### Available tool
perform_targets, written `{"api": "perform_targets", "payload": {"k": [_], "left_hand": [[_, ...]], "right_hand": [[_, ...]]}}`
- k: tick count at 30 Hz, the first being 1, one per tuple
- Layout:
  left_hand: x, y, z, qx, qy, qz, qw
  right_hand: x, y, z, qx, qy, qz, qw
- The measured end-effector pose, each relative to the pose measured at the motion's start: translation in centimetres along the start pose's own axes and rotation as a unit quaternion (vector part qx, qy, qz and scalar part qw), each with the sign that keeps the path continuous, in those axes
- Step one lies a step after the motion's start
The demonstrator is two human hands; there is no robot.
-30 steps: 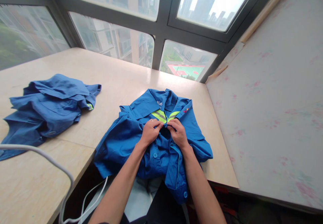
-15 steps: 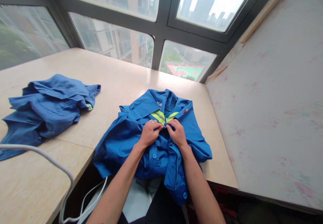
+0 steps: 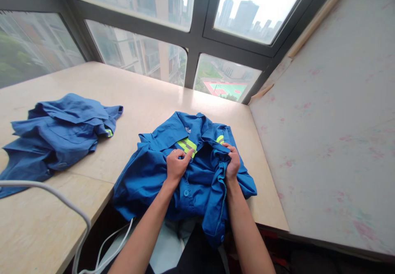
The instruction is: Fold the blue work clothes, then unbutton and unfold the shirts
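Note:
A blue work jacket (image 3: 148, 175) with yellow-green reflective strips and a collar lies spread over the ledge, its lower front hanging toward my lap. My left hand (image 3: 177, 165) is closed on the front edge of the jacket, just below the reflective strip on the left. Farther right, my right hand (image 3: 232, 161) grips the bunched opposite front panel, which is pulled aside. The two front edges are apart at the chest, and the dark blue inside shows between them. One button (image 3: 186, 193) is visible low on the front.
Another blue garment (image 3: 68, 130) lies crumpled on the pale ledge (image 3: 138, 89) to the left. A white cable (image 3: 61, 198) loops across the lower left. Windows (image 3: 145, 52) stand behind, and a flower-patterned wall (image 3: 324, 134) borders the right.
My hands were together at the middle of the chest. Now they are apart: the right hand has drawn its front panel to the right, and the left has shifted slightly left.

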State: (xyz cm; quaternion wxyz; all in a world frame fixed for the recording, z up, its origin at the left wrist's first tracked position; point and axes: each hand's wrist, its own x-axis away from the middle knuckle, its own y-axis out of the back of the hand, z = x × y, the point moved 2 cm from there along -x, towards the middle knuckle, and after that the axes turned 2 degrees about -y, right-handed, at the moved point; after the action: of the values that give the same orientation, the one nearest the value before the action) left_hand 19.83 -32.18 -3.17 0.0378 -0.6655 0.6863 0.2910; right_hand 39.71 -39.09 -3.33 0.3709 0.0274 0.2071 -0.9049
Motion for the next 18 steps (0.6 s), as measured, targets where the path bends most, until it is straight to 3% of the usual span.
{"api": "perform_targets", "payload": {"k": [5, 10, 15, 18], "left_hand": [[0.2, -0.5, -0.8, -0.158, -0.097, 0.009, 0.983], [0.2, -1.6, -1.8, -0.144, -0.26, 0.102, 0.949], [-0.6, -2.5, -1.2, -0.155, -0.17, 0.115, 0.966], [-1.2, -3.2, -1.2, -0.218, -0.138, 0.163, 0.952]], "right_hand": [[0.1, -0.5, 0.7, -0.06, -0.063, 0.041, 0.995], [0.4, -1.0, 1.5, -0.113, -0.127, 0.102, 0.98], [0.5, -0.7, 2.0, -0.155, -0.168, 0.183, 0.956], [0.7, -0.8, 2.1, -0.121, -0.176, 0.206, 0.955]]}}
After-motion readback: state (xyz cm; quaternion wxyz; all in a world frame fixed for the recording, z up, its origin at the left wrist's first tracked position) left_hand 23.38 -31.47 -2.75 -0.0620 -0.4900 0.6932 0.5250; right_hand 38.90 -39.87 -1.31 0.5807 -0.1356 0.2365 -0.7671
